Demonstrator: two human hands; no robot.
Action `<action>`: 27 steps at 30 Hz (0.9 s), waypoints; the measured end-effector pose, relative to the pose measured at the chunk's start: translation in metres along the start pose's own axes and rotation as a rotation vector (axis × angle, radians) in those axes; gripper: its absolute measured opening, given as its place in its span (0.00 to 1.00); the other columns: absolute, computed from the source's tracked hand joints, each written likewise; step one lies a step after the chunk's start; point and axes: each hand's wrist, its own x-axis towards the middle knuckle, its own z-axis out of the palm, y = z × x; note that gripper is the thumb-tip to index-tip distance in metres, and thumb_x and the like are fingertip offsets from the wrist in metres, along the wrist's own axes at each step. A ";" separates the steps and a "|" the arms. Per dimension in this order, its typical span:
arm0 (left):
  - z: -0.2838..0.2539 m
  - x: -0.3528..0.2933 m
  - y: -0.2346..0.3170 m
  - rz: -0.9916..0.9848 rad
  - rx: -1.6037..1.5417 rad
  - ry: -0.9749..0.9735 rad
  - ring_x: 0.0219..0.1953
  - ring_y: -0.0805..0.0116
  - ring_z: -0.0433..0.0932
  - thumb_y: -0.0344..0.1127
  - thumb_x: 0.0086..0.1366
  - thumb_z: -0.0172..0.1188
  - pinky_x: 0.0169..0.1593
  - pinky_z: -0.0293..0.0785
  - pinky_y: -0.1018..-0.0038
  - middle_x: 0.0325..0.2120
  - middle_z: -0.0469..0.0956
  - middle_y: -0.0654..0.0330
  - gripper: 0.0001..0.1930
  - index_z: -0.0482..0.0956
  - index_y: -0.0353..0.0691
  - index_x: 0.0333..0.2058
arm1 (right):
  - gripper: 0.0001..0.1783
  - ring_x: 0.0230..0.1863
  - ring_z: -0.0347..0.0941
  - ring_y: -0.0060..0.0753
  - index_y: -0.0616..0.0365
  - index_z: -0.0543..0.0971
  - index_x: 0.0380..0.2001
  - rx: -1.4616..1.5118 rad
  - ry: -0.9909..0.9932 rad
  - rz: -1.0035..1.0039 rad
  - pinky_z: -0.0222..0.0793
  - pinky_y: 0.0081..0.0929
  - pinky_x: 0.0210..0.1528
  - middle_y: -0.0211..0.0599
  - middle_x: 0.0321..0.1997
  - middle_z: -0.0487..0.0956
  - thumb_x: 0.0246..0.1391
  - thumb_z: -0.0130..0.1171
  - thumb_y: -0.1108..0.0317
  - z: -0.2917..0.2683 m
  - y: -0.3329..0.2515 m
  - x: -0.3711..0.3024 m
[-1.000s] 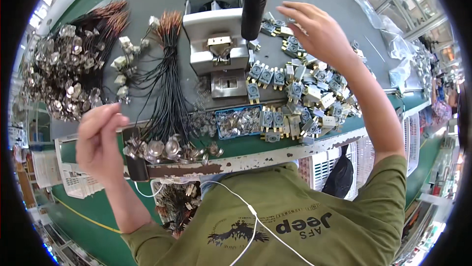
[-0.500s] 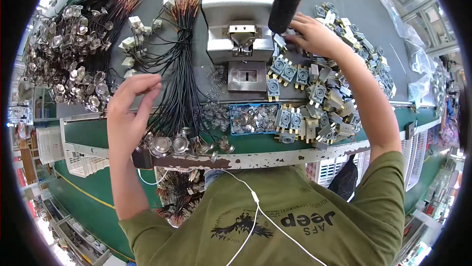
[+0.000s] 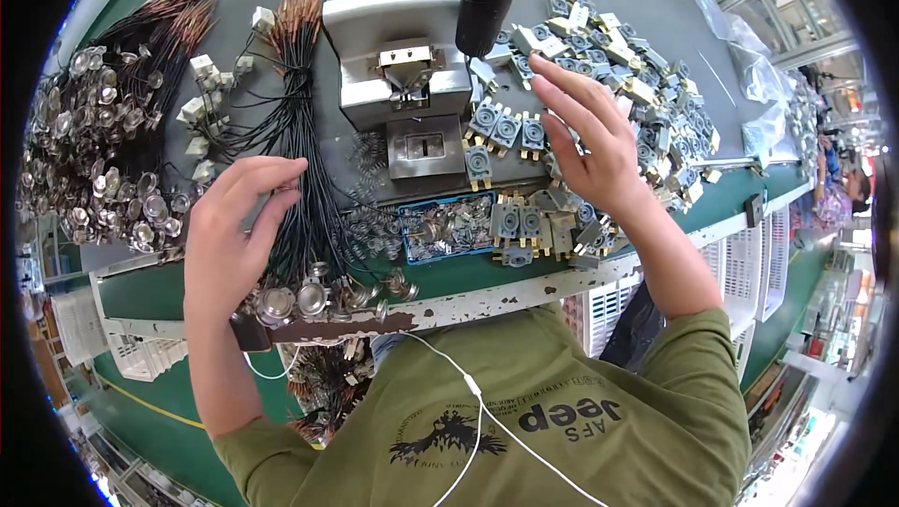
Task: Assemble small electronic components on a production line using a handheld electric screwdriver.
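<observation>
My left hand [image 3: 236,231] hovers over the near end of a bundle of black wires [image 3: 298,132] with copper-coloured tips. Its thumb and fingers are drawn together; whatever may be between them is too small to make out. My right hand [image 3: 599,146], fingers apart and holding nothing, hangs over a spread of grey plastic housings [image 3: 506,128] with round recesses and brass tabs. Between the hands stands a bench press [image 3: 398,58] with a metal block [image 3: 424,146] under its head. A blue tray [image 3: 405,247] of small metal pieces sits in front of it.
Loose coil springs [image 3: 370,226] lie left of the tray. Round metal caps on wires [image 3: 103,151] are heaped at the far left. A thick black tube [image 3: 492,1] rises beside the press. Clear plastic bags [image 3: 749,67] lie at right. The worn white bench edge [image 3: 506,304] runs nearest me.
My right hand has drawn back from among the housings beside the press, its fingers now spread above them. The left hand stays near the wires. The whole view has shifted and turned slightly.
</observation>
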 end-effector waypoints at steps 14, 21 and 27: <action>0.003 -0.004 -0.003 -0.171 -0.143 0.061 0.41 0.66 0.84 0.23 0.63 0.65 0.49 0.78 0.71 0.41 0.85 0.58 0.15 0.82 0.37 0.49 | 0.26 0.54 0.76 0.45 0.52 0.77 0.53 -0.065 -0.448 0.136 0.71 0.42 0.57 0.39 0.53 0.78 0.50 0.71 0.68 0.060 -0.026 -0.005; 0.005 0.020 0.014 0.307 0.078 0.080 0.47 0.62 0.85 0.17 0.60 0.65 0.50 0.80 0.68 0.42 0.86 0.56 0.17 0.83 0.36 0.48 | 0.31 0.56 0.80 0.35 0.53 0.68 0.70 0.889 -0.351 0.456 0.75 0.32 0.60 0.43 0.58 0.81 0.64 0.63 0.72 0.041 -0.073 0.058; 0.023 0.053 0.013 0.579 0.280 0.074 0.48 0.57 0.84 0.19 0.55 0.68 0.51 0.79 0.62 0.44 0.86 0.58 0.23 0.83 0.44 0.51 | 0.25 0.49 0.82 0.31 0.62 0.71 0.66 1.165 0.032 0.767 0.79 0.29 0.56 0.42 0.53 0.83 0.68 0.60 0.69 0.077 -0.075 0.055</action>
